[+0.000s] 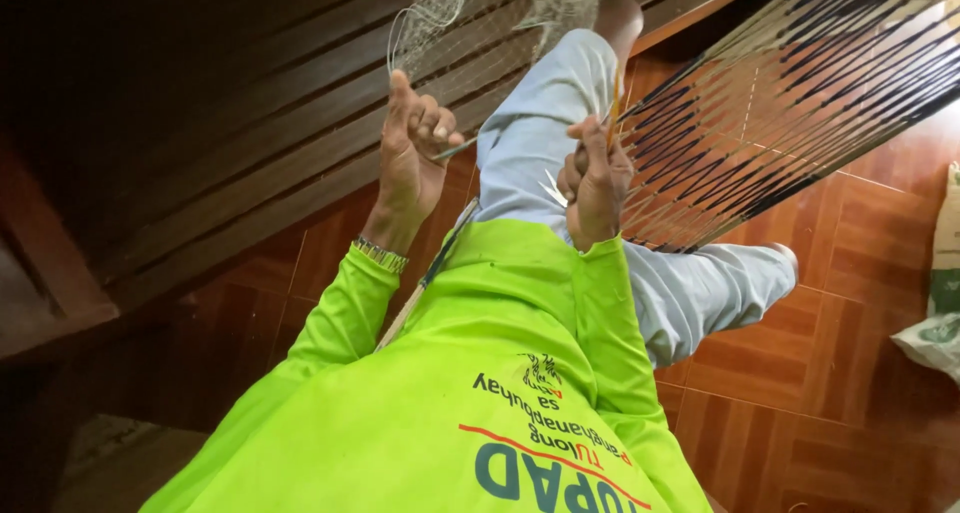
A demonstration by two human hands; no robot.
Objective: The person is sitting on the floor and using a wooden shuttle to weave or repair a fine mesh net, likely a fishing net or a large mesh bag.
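Head view. Nearest: a bright green long-sleeved shirt [470, 393] filling the lower frame, over pale grey trousers [560, 143]. Left hand [412, 153], wearing a metal bracelet [381, 256], is closing its grip on thin pale line [400, 35] rising toward fine netting [480, 3] above. Right hand [594, 181] is closing around a bundle of thin black-and-tan sticks [780, 103], their long axis fanning up and rightward over the red tiled floor [850, 273]. A white sack [935, 313] is lying at right.

fishing net [480, 13] — pale, fine mesh | netting needle [612, 108] — upright
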